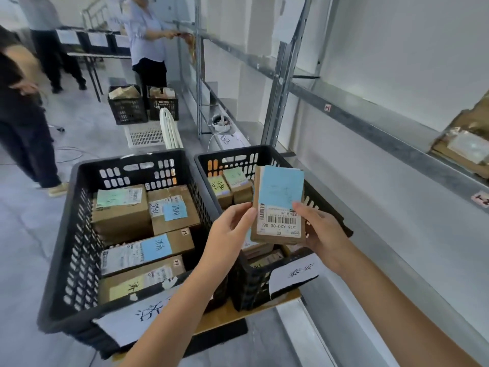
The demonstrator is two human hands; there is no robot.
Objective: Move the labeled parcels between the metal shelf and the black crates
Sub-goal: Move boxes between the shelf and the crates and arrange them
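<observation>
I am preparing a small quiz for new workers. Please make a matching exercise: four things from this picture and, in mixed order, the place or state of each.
1 blue-labelled parcel
2 left crate
3 brown parcels
4 white basket

A on the metal shelf
B on the floor
C full of cardboard boxes
D between left hand and right hand

Pairs: 1-D, 2-C, 3-A, 4-B

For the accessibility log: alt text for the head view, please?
The left hand and right hand hold a flat cardboard parcel with a blue note and barcode label above the right black crate. It and the left black crate hold labelled parcels; a metal shelf runs along the right.
</observation>
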